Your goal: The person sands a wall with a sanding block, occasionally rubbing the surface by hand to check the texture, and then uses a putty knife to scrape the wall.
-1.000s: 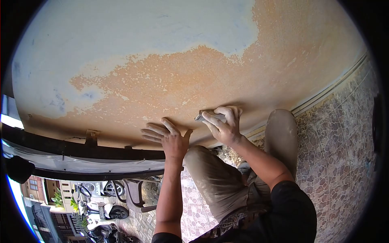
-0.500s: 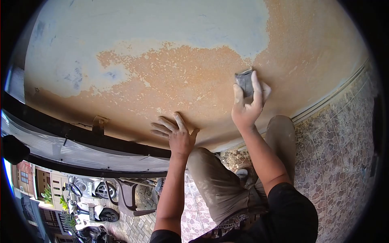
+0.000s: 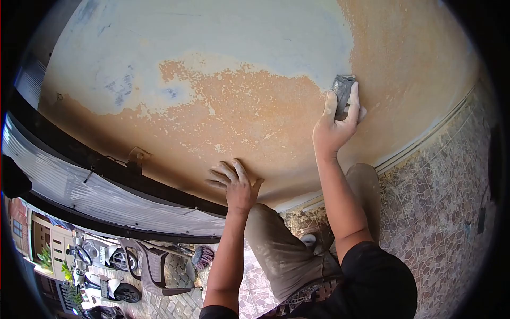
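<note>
A wall (image 3: 265, 122) fills the upper view, its pale paint worn away to an orange-tan layer in a ragged patch. My right hand (image 3: 340, 125) grips a dark grey piece of folded sandpaper (image 3: 343, 90) between thumb and fingers, against the wall beside the edge of the pale paint. Whitish dust coats those fingers. Lower and to the left, my left hand (image 3: 239, 189) rests on the tan surface with its fingers spread and nothing in it.
A dark metal frame with a corrugated translucent panel (image 3: 133, 204) runs along the left. Beyond it are a brown chair (image 3: 154, 271), parked motorcycles (image 3: 111, 287) and a mop head (image 3: 203, 256). Stone-patterned tiles (image 3: 425, 223) cover the floor at right, below the wall's base.
My right hand has slid the sandpaper upward and a little right along the wall. My left hand stays spread on the wall while the view shifts slightly.
</note>
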The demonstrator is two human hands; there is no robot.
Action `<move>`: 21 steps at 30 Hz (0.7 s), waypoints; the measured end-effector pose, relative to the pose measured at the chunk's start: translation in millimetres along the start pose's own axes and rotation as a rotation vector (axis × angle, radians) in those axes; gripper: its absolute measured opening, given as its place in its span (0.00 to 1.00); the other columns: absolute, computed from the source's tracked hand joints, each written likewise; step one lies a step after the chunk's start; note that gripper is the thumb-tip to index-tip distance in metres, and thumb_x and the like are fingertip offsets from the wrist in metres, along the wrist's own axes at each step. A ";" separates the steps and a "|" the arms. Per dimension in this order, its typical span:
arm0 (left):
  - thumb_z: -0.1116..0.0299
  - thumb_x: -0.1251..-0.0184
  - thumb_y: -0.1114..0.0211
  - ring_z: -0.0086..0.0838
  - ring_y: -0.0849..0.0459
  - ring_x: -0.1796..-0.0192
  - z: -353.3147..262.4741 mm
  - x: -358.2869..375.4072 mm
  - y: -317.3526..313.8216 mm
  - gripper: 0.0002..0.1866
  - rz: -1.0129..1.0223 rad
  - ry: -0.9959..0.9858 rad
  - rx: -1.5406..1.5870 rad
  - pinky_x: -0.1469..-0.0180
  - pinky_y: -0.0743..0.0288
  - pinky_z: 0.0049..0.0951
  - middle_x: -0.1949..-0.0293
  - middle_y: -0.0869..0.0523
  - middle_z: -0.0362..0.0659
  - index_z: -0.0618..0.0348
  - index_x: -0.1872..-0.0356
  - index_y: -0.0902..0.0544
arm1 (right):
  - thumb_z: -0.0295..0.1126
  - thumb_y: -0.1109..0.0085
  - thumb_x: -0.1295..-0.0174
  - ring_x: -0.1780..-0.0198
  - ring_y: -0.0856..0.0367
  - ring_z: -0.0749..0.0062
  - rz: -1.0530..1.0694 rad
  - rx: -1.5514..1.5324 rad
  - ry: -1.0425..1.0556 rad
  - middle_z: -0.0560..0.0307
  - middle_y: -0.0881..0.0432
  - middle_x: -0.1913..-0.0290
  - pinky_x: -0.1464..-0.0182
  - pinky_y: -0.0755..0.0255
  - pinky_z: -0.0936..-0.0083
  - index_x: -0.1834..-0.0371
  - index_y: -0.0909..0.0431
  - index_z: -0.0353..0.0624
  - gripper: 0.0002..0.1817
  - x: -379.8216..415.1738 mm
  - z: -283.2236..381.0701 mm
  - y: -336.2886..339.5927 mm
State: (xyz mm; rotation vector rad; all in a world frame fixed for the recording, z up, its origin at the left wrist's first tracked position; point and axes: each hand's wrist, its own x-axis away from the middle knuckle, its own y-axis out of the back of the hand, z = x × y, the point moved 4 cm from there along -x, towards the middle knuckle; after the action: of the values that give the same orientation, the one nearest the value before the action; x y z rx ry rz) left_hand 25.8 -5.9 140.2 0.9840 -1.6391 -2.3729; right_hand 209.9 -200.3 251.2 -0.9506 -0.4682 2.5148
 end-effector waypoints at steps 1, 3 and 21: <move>0.29 0.44 0.29 0.91 0.70 0.24 0.4 -1.0 -1.1 0.69 0.030 0.009 0.020 0.31 0.76 0.90 0.22 0.59 0.85 0.76 0.18 0.53 | 0.29 0.26 0.37 0.48 0.28 0.63 -0.003 0.081 0.139 0.52 0.29 0.46 0.45 0.32 0.68 0.30 0.22 0.36 0.30 13.9 -4.8 -6.4; 0.29 0.44 0.28 0.91 0.70 0.23 5.9 0.2 -2.7 0.70 0.055 0.020 0.036 0.31 0.76 0.90 0.22 0.58 0.84 0.77 0.19 0.54 | 0.31 0.25 0.37 0.47 0.29 0.64 0.224 0.239 0.598 0.55 0.28 0.46 0.43 0.33 0.66 0.32 0.18 0.42 0.29 57.3 -14.2 -6.4; 0.27 0.37 0.37 0.93 0.56 0.25 4.9 12.2 -26.4 0.62 -0.003 -0.008 0.172 0.37 0.71 0.97 0.24 0.42 0.79 0.77 0.22 0.44 | 0.40 0.18 0.47 0.51 0.26 0.70 0.776 0.323 0.808 0.72 0.24 0.55 0.42 0.38 0.64 0.38 0.13 0.70 0.29 114.6 -56.3 45.4</move>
State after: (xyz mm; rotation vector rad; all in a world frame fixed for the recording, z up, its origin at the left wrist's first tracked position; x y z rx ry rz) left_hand 20.7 4.0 112.9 1.0052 -1.8714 -2.2706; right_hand 158.4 -174.7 128.4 -2.1296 0.6472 2.3386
